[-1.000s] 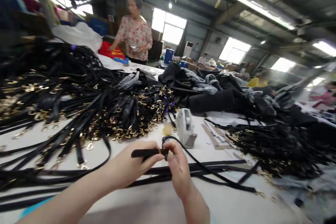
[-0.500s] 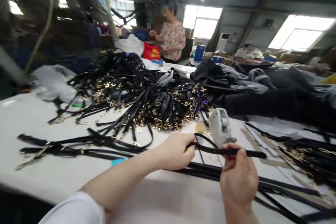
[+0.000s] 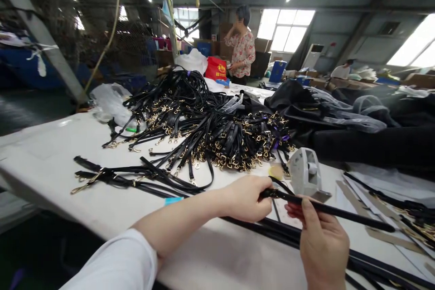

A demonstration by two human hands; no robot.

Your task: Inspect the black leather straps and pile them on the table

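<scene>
Slim black strap (image 3: 350, 214) with rounded tip, pinched between left hand (image 3: 249, 198) and right hand (image 3: 322, 235), buckle end partly hidden by fingers.

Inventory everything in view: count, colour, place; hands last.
held strap: 1, black, front right
strap pile: many, black, gold clips, mid-table
loose straps: several, black, front
dispenser: 1, whitish, right of pile
plastic bag: 1, clear, pile's left
printed bag: 1, red, beyond pile
fabric: uncounted, black, right rear
table: 1, white, underneath
person: 1, floral top, background
left hand: 1, bare, gripping strap
right hand: 1, bare, gripping strap
</scene>
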